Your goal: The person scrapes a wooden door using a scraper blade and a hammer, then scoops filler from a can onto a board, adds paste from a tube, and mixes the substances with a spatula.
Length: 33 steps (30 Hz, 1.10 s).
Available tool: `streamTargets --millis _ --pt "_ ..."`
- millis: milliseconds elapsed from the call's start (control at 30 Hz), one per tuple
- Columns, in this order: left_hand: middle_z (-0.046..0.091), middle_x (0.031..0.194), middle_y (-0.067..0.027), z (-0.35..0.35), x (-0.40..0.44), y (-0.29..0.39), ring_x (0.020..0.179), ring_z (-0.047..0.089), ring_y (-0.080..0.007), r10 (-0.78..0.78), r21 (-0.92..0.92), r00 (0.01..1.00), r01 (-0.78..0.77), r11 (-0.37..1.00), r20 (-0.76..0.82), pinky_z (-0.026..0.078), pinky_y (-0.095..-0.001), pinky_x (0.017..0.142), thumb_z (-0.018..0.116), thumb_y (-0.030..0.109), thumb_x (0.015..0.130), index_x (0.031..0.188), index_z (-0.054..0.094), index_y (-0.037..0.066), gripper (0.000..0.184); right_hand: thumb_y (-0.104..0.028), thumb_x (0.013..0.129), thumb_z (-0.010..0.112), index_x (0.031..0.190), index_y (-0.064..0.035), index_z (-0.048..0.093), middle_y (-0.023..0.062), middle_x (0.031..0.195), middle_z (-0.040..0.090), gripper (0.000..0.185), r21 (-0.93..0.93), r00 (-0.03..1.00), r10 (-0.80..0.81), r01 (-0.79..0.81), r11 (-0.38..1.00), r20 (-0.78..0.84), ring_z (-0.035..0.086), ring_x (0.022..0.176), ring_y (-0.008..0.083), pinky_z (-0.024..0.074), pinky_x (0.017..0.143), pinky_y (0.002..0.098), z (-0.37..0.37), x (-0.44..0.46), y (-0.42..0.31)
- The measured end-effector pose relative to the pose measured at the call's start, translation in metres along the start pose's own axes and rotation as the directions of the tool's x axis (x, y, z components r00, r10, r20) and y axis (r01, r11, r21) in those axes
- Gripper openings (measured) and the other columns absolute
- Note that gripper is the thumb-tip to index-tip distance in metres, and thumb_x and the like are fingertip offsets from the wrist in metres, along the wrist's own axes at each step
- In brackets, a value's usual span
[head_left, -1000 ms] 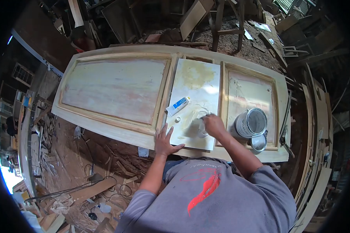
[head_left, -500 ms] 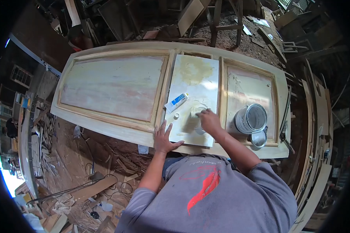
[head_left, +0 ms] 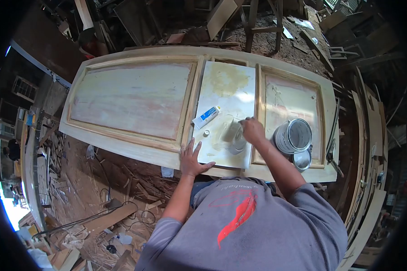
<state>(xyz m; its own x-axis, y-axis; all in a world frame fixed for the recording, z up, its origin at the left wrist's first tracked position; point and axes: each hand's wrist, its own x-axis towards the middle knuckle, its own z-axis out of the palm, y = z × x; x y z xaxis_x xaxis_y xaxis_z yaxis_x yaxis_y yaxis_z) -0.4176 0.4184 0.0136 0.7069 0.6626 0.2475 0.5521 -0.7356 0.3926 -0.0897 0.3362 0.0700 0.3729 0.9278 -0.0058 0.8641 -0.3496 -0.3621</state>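
My left hand (head_left: pixel 192 159) lies with fingers spread on the near left edge of a white board (head_left: pixel 233 101). Closed around a scraper (head_left: pixel 243 122), my right hand (head_left: pixel 254 131) works over the board's right side; the blade is hard to make out against the pale paste (head_left: pixel 226 131) smeared there. A blue-and-white tube (head_left: pixel 206 117) rests on the board left of the paste, with a small white cap (head_left: pixel 206 133) just below it. Beneath the board is a large panelled wooden door (head_left: pixel 131 101) lying flat.
An opened metal can (head_left: pixel 294 137) stands on the door to the right of my right forearm, its round lid (head_left: pixel 302 159) beside it. Wood scraps (head_left: pixel 122 180) and cables litter the floor at left. Long planks (head_left: pixel 366 180) lean along the right side; a wooden trestle (head_left: pixel 263 30) stands behind.
My right hand has moved slightly right and up with the scraper, and the paste is spread differently on the board. My left hand stays on the board's edge.
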Motion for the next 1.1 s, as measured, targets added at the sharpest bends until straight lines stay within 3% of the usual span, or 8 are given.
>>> streamTargets --millis 167,300,400,500,667,767,1033,1100 --pt "0.050 0.161 -0.0236 0.000 0.003 0.000 0.149 0.049 -0.0374 -0.005 -0.010 1.000 0.005 1.000 -0.022 0.028 -0.0646 0.126 0.083 0.083 0.065 0.151 0.059 0.013 0.113 -0.008 0.089 0.064 0.107 -0.0060 0.082 0.0201 0.097 0.075 0.025 0.022 0.989 -0.002 -0.001 1.000 0.148 0.072 0.097 0.0429 0.0567 0.091 0.0541 -0.006 -0.036 -0.028" --pt "0.050 0.160 -0.0237 0.001 0.006 0.000 0.149 0.049 -0.0371 0.022 -0.004 0.999 -0.023 1.000 -0.037 0.028 -0.0649 0.126 0.083 0.083 0.065 0.152 0.059 0.013 0.114 -0.006 0.085 0.066 0.108 -0.0051 0.080 0.0196 0.102 0.076 0.027 0.170 0.998 0.049 -0.053 0.984 0.026 0.071 0.101 0.0413 0.0580 0.092 0.0510 -0.012 -0.031 -0.028" --pt "0.049 0.162 -0.0225 0.000 0.004 -0.001 0.149 0.048 -0.0377 0.006 0.024 1.000 -0.006 1.000 -0.010 0.028 -0.0646 0.126 0.082 0.083 0.066 0.151 0.059 0.013 0.113 -0.004 0.084 0.064 0.113 -0.0058 0.079 0.0178 0.107 0.074 0.032 0.146 0.988 -0.060 0.081 0.986 -0.143 0.069 0.106 0.0380 0.0589 0.090 0.0498 -0.004 -0.043 -0.036" --pt "0.048 0.163 -0.0221 0.001 0.001 0.003 0.150 0.048 -0.0378 0.005 0.022 1.000 -0.005 1.000 0.002 0.028 -0.0647 0.127 0.082 0.082 0.066 0.151 0.059 0.012 0.113 -0.005 0.084 0.063 0.118 -0.0073 0.078 0.0154 0.112 0.073 0.037 0.082 0.979 -0.205 0.205 0.975 -0.001 0.067 0.110 0.0348 0.0595 0.089 0.0484 0.021 -0.074 -0.045" --pt "0.048 0.163 -0.0226 0.002 0.001 0.000 0.150 0.047 -0.0381 -0.004 0.003 1.000 0.004 1.000 0.009 0.027 -0.0651 0.127 0.082 0.082 0.066 0.152 0.059 0.012 0.114 -0.004 0.086 0.060 0.109 -0.0089 0.082 0.0137 0.104 0.077 0.032 0.096 0.981 -0.146 0.134 0.986 0.127 0.070 0.103 0.0351 0.0597 0.088 0.0474 -0.003 -0.047 -0.037" --pt "0.047 0.163 -0.0226 0.001 0.004 -0.001 0.150 0.047 -0.0380 0.003 0.007 1.000 -0.003 1.000 -0.008 0.028 -0.0651 0.127 0.082 0.083 0.066 0.152 0.059 0.012 0.114 -0.006 0.087 0.061 0.110 -0.0099 0.082 0.0137 0.105 0.077 0.032 0.061 0.987 -0.128 0.134 0.989 -0.094 0.071 0.103 0.0346 0.0596 0.089 0.0469 -0.005 -0.022 -0.016" --pt "0.047 0.163 -0.0221 0.001 0.003 0.000 0.149 0.048 -0.0374 -0.011 0.009 1.000 0.011 1.000 0.001 0.030 -0.0642 0.126 0.082 0.082 0.065 0.152 0.059 0.012 0.114 -0.011 0.085 0.064 0.103 -0.0042 0.080 0.0203 0.094 0.075 0.025 -0.035 0.996 -0.017 0.020 0.999 0.085 0.073 0.091 0.0418 0.0584 0.085 0.0530 0.004 -0.054 -0.034" --pt "0.047 0.163 -0.0220 0.000 0.003 0.000 0.149 0.048 -0.0374 -0.010 0.014 1.000 0.010 1.000 -0.001 0.030 -0.0640 0.126 0.082 0.082 0.065 0.152 0.059 0.012 0.114 -0.014 0.087 0.065 0.100 -0.0033 0.078 0.0213 0.091 0.074 0.022 0.049 0.994 0.006 -0.011 0.999 0.106 0.072 0.087 0.0452 0.0576 0.083 0.0547 0.005 -0.052 -0.037"
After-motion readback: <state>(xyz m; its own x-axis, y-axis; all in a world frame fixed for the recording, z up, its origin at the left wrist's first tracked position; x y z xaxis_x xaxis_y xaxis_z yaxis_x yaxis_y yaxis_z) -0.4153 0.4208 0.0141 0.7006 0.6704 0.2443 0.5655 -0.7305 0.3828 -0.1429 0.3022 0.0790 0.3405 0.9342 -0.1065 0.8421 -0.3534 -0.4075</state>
